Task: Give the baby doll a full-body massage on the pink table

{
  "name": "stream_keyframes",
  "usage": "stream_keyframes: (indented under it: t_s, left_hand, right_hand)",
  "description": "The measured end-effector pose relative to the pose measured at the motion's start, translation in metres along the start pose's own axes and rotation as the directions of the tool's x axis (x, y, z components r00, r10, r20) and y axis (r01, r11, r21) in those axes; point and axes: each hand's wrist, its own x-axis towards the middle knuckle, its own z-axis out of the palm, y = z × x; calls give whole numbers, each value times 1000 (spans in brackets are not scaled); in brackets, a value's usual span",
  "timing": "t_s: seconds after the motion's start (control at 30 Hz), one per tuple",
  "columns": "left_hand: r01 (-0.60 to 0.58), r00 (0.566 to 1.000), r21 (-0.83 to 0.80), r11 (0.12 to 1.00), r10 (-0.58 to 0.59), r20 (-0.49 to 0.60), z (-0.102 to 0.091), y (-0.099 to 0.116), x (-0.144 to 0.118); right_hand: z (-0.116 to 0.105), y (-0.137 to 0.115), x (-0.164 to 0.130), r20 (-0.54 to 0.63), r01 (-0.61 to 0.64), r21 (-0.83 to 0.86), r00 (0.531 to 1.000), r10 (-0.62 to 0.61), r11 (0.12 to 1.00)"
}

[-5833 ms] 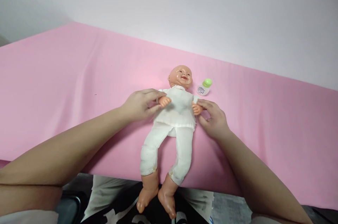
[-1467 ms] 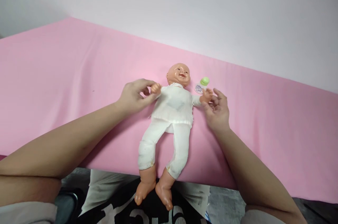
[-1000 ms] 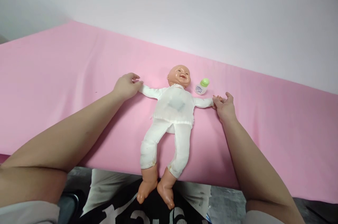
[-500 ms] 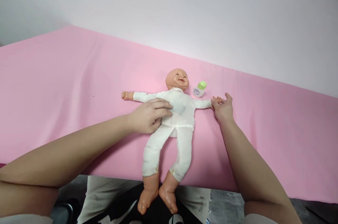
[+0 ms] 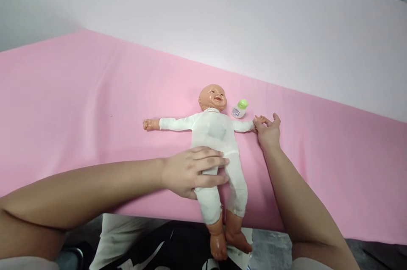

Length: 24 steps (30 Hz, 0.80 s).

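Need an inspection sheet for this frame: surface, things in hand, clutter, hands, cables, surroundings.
Surface: pink sheet over a table, smooth.
Things: doll in white clothes, lying face up, arms spread, feet past the near edge.
Clutter: small bottle with a green cap beside the doll's head.
Hands: left hand lies flat on the doll's thigh, no closed grip; right hand touches the doll's hand, fingers loose.
Cables: nothing seen.
Surroundings: plain pale wall behind; the person's lap below the edge.
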Motion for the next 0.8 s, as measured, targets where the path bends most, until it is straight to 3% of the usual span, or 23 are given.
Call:
stream_keyframes:
  t_s: [0.1,0.2,0.33,0.4,0.47,0.53,0.57,0.63,0.8]
  left_hand:
    - [21,995,-12,1000,-22,-99,3,-3,1]
    - [133,972,-23,991,-135,-191,-2,-8,-3]
    - [320,903,-23,947,-313,-294,-10,-22,-8]
    - [441,859,11,898,-418,-297,-12,-31,-10]
    - [532,823,30,846,-509,-253,-15,-41,-11]
    - [550,823,30,835,-535,-191,-16,-51,-12]
    - [538,834,30,842,-527,-166,-17,-54,-12]
    - [500,860,32,865,-492,-138,-17,-57,-11]
    - [490,865,6,872,-485,-131,-21,-51,-9]
  right_hand:
    - [4,-7,-6,-23,71,103,997,-69,992]
    - [12,-13,-19,-23,204,168,979,-203,964]
    - [28,-17,-47,90,411,77,904,-417,908]
    - [34,-19,-59,255,583,-59,794,-552,811]
    - [37,-21,-67,435,759,-143,625,-648,635]
    - [39,-24,-70,526,846,-177,513,-678,502]
    - [39,-25,-70,540,856,-192,500,-676,480]
    - [39,-27,-69,547,838,-212,528,-650,503]
    - [38,-26,-63,487,693,-195,683,-545,694]
